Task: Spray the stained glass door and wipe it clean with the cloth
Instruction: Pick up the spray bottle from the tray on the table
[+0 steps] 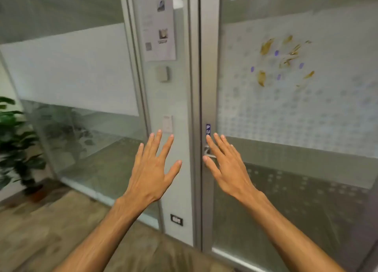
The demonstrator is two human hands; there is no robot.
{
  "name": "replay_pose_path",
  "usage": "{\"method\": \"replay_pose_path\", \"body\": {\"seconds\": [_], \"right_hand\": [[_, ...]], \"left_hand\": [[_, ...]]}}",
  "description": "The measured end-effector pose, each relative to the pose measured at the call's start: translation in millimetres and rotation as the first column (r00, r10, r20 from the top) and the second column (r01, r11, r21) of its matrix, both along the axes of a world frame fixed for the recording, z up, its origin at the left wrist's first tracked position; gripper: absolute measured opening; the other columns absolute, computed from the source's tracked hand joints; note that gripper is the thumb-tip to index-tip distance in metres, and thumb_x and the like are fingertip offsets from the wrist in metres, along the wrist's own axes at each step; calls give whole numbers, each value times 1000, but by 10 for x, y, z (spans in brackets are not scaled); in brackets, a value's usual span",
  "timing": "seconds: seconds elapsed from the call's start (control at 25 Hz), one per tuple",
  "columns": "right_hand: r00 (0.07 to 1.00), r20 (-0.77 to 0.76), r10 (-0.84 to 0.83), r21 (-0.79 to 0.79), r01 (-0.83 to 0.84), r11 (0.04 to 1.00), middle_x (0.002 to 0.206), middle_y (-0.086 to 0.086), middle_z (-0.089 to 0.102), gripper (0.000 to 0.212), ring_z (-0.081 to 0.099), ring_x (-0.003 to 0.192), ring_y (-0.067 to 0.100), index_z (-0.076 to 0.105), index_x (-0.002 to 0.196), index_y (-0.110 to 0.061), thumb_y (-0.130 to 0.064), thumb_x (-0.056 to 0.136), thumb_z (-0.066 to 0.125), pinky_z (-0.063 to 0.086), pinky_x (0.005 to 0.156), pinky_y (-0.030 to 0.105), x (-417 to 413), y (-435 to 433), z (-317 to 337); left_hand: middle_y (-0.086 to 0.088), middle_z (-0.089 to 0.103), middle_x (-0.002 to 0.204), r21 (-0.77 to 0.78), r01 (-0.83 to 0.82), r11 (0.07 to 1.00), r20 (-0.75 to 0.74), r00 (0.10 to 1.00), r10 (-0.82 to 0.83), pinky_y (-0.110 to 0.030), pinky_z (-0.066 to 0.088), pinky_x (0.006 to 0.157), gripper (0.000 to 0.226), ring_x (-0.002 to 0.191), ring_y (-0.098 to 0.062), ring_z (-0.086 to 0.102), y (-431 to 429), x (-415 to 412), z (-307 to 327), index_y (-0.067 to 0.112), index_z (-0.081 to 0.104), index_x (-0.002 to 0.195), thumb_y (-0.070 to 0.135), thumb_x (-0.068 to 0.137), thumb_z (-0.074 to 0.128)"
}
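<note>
Both hands empty, no spray or cloth in view.
Left hand (152, 169) and right hand (226, 170) splayed open; stains (284, 60) on glass door (286, 112) at 2 o'clock. Fetch supplies, then spray there.

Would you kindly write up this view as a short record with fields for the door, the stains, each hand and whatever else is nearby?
glass door: frosted dotted band, metal frame, shut
stains: yellow-brown smears and small purple spots, upper part of the frosted band
left hand: open, empty, fingers spread, in front of the narrow side panel
right hand: open, empty, in front of the door handle
spray bottle and cloth: not in view
paper notice: stuck on the side panel
potted plant: far left, on the floor
</note>
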State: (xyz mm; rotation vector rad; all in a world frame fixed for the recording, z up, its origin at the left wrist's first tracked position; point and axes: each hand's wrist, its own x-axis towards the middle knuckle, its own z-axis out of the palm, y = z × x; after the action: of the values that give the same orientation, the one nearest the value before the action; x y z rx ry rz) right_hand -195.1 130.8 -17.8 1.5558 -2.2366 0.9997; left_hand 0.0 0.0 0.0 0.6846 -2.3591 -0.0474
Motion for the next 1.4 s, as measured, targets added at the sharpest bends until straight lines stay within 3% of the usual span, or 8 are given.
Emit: {"method": "replay_pose_path", "body": {"seconds": [0.12, 0.32, 0.6, 0.84, 1.04, 1.12, 1.24, 1.4], "right_hand": [[995, -24, 100, 55, -99, 994, 172, -9, 5, 62, -6, 158, 8, 11, 162, -35, -49, 108, 36, 2, 131, 39, 523, -259, -164], [957, 22, 289, 118, -290, 950, 172, -8, 4, 62, -6, 159, 11, 10, 163, -35, -49, 108, 35, 3, 130, 40, 1443, -723, -437], [823, 53, 565, 182, -564, 805, 172, -4, 9, 62, -1, 159, 13, 16, 163, -31, -46, 107, 40, 9, 130, 42, 2709, -1415, -757], [625, 91, 775, 201, -774, 601, 171, -4, 17, 61, 7, 159, 12, 25, 161, -28, -46, 106, 44, 14, 129, 43, 3805, -2113, -1010], [417, 134, 899, 180, -902, 392, 169, -6, 24, 58, 13, 158, 10, 34, 158, -29, -45, 105, 49, 19, 127, 43, 4639, -2726, -1184], [343, 137, 929, 196, -929, 314, 169, -7, 24, 57, 14, 157, 9, 35, 158, -31, -47, 104, 48, 18, 125, 39, 4930, -2942, -1239], [213, 137, 967, 222, -958, 180, 169, -9, 25, 58, 16, 156, 7, 34, 157, -33, -51, 104, 46, 15, 118, 30, 5356, -3185, -1290], [45, 157, 987, 234, -972, 7, 167, -2, 31, 60, 22, 156, 14, 34, 157, -28, -46, 103, 51, 22, 121, 39, 5930, -3300, -1312]], "left_hand": [[-8, 12, 170, 13, -149, 989, 84, 985, 148, -47, 14, 127, 71, 158, -23, 7, -138, 574, -199, 25, 27, 159, 50, 97, 52], [-12, 19, 168, 73, -340, 938, 126, 936, 329, -47, 21, 125, 73, 156, -27, 16, -211, 1645, -546, 21, 30, 158, 50, 95, 55], [-12, 19, 168, 153, -607, 780, 185, 793, 581, -49, 26, 123, 64, 155, -29, 20, -179, 3002, -913, 20, 43, 151, 52, 96, 53], [-13, 22, 166, 210, -802, 559, 230, 596, 769, -46, 23, 123, 66, 154, -30, 21, -128, 3990, -1165, 22, 37, 154, 54, 97, 48], [-14, 37, 160, 263, -901, 346, 217, 404, 888, -47, 26, 122, 70, 149, -30, 32, -228, 4538, -1205, 21, 34, 157, 46, 96, 57], [-9, 31, 163, 286, -927, 244, 242, 316, 917, -43, 20, 125, 71, 152, -26, 26, -260, 4749, -1234, 26, 27, 159, 51, 97, 50], [-6, 29, 164, 312, -945, 101, 238, 181, 954, -42, 18, 126, 67, 152, -24, 25, -246, 5039, -1285, 27, 30, 157, 53, 98, 47], [-4, 29, 164, 352, -933, -76, 228, 7, 974, -43, 20, 126, 66, 151, -24, 26, -157, 5339, -1356, 29, 32, 156, 52, 97, 50]]}}
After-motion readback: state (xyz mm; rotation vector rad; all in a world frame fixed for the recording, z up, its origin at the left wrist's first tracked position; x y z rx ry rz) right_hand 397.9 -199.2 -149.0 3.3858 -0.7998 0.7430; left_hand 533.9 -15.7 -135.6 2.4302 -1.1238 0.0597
